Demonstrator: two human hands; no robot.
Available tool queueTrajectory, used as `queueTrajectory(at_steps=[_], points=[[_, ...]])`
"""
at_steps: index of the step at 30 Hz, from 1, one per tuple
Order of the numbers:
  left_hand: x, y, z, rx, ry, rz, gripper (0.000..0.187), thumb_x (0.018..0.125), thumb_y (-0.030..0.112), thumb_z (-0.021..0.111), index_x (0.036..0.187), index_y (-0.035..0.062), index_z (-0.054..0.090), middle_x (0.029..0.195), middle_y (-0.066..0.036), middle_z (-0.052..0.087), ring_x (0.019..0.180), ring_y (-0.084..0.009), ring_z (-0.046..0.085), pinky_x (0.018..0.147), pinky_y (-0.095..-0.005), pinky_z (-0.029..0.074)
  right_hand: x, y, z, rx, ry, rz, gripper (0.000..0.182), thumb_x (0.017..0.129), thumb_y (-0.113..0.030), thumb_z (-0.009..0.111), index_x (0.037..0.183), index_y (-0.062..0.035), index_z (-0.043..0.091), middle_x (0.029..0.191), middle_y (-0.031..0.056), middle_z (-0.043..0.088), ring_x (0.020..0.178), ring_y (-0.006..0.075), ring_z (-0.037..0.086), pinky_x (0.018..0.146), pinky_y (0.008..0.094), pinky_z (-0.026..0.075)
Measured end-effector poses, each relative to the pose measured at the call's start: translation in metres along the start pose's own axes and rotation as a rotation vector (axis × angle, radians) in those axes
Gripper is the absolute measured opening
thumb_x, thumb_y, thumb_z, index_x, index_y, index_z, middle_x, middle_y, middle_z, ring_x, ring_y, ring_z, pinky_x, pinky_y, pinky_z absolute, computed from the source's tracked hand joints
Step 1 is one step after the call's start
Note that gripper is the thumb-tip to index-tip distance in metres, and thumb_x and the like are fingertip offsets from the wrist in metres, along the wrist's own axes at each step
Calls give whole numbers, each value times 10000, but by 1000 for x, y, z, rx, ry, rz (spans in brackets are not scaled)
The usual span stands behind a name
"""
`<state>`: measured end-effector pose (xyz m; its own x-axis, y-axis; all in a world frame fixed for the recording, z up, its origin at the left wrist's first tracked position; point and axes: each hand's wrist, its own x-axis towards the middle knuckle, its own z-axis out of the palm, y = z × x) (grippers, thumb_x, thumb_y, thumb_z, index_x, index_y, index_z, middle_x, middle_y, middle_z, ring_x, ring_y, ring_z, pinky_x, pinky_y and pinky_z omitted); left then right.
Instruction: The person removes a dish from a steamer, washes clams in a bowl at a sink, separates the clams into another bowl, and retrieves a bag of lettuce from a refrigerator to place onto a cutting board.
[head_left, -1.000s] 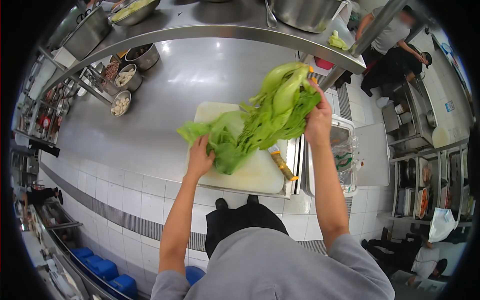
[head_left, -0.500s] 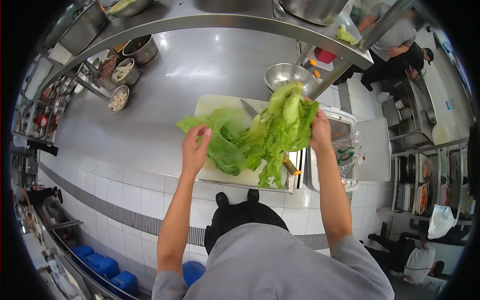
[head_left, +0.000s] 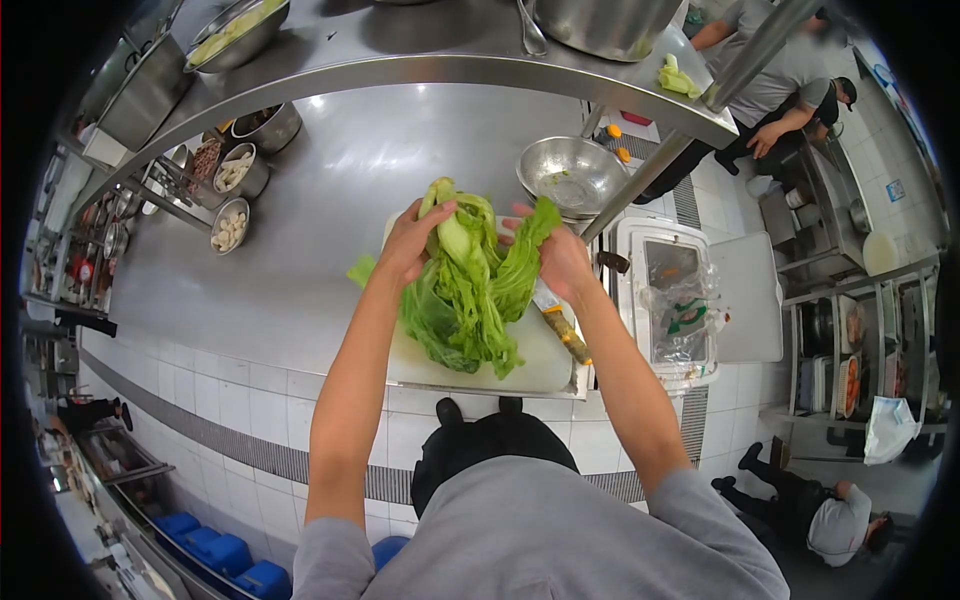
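Observation:
A bunch of leafy greens (head_left: pixel 465 285) with pale stems lies over the white cutting board (head_left: pixel 545 375). My left hand (head_left: pixel 410 242) is closed around the stem end on the left side. On the right, my right hand (head_left: pixel 560 255) grips a loose leaf of the bunch, its fingers partly behind the leaf. A knife (head_left: pixel 566 334) with a worn, yellow-marked handle rests at the board's right side, and the greens cover part of its blade.
Behind the board stands a metal bowl (head_left: pixel 570 175). A white lidded bin (head_left: pixel 680 235) with plastic inside is at the right, a small dark brown object (head_left: pixel 612 262) by its edge. Overhead runs a steel shelf (head_left: pixel 420 70). Several ingredient pots (head_left: pixel 265 125) sit back left. Co-workers (head_left: pixel 760 80) stand far right.
My right hand has brought the greens left and down onto the board. My left hand has moved up to their stems. The metal bowl and knife handle show more fully.

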<state>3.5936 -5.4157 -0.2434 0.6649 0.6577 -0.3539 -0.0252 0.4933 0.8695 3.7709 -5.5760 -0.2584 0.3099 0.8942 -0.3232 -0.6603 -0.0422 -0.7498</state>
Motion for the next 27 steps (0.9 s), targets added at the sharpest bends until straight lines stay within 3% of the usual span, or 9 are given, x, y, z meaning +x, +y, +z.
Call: queueTrajectory(at_steps=[5, 11, 15, 17, 20, 22, 23, 25, 27], points=[[-8, 8, -7, -104, -40, 46, 577, 927, 267, 695, 1377, 5, 445, 1276, -134, 568, 1167, -249, 572, 960, -418, 499, -31, 27, -10, 370, 102, 7, 451, 1035, -332, 332, 1290, -2, 503, 1213, 199, 560, 1108, 373, 576, 1004, 511, 458], [-19, 11, -8, -256, -87, 198, 568, 988, 338, 610, 1404, 10, 407, 1328, -135, 531, 1209, -259, 539, 1000, -409, 477, -89, 8, -50, 648, 95, -258, 433, 1016, -364, 358, 1162, -9, 558, 1064, 203, 611, 1016, 376, 590, 957, 490, 474], [-25, 18, 6, -125, -12, 149, 695, 964, 437, 622, 1438, 18, 333, 1340, -153, 508, 1219, -270, 534, 1009, -410, 479, -151, -37, -117, 398, 381, -524, 489, 1021, -419, 365, 1128, 8, 579, 961, 164, 632, 931, 319, 595, 881, 450, 490], [-26, 24, 13, -40, 31, 124, 740, 948, 464, 636, 1446, 22, 311, 1343, -159, 503, 1224, -276, 531, 1006, -416, 485, -164, -51, -196, 319, 340, -522, 507, 1027, -426, 366, 1148, 20, 575, 962, 171, 623, 938, 302, 596, 879, 458, 487], [-31, 24, 26, 91, 84, 112, 805, 910, 504, 670, 1447, 30, 302, 1317, -164, 520, 1190, -284, 559, 943, -438, 528, -165, -65, -273, 90, 543, -399, 353, 981, -252, 451, 1199, -1, 567, 1083, 165, 627, 1020, 281, 597, 913, 426, 493], [-38, 27, 35, 150, 141, 70, 814, 897, 510, 685, 1443, 33, 315, 1283, -168, 548, 1136, -283, 596, 871, -461, 562, -157, -63, -296, -935, 1178, -322, 429, 955, -182, 537, 1311, 59, 513, 1140, 214, 620, 1087, 308, 605, 979, 409, 471], [-38, 27, 33, 147, 148, 76, 814, 897, 510, 685, 1443, 33, 315, 1283, -168, 548, 1136, -283, 596, 871, -461, 562, -155, -65, -290, -937, 1170, -327, 429, 955, -182, 537, 1311, 59, 513, 1141, 214, 620, 1087, 308, 605, 979, 409, 471], [-38, 23, 29, 255, 122, 49, 781, 908, 487, 679, 1439, 36, 327, 1249, -170, 575, 1074, -279, 637, 782, -453, 589, -155, -62, -258, -1321, 1059, -687, 478, 905, -96, 582, 1357, 35, 499, 1236, 204, 607, 1131, 287, 604, 992, 366, 468], [-43, 25, 30, 297, 114, 44, 775, 902, 473, 686, 1437, 38, 332, 1240, -173, 581, 1049, -282, 651, 751, -448, 599, -141, -67, -163, -967, 612, -662, 424, 913, -109, 598, 1321, -2, 552, 1218, 167, 633, 1111, 237, 613, 960, 346, 486]])
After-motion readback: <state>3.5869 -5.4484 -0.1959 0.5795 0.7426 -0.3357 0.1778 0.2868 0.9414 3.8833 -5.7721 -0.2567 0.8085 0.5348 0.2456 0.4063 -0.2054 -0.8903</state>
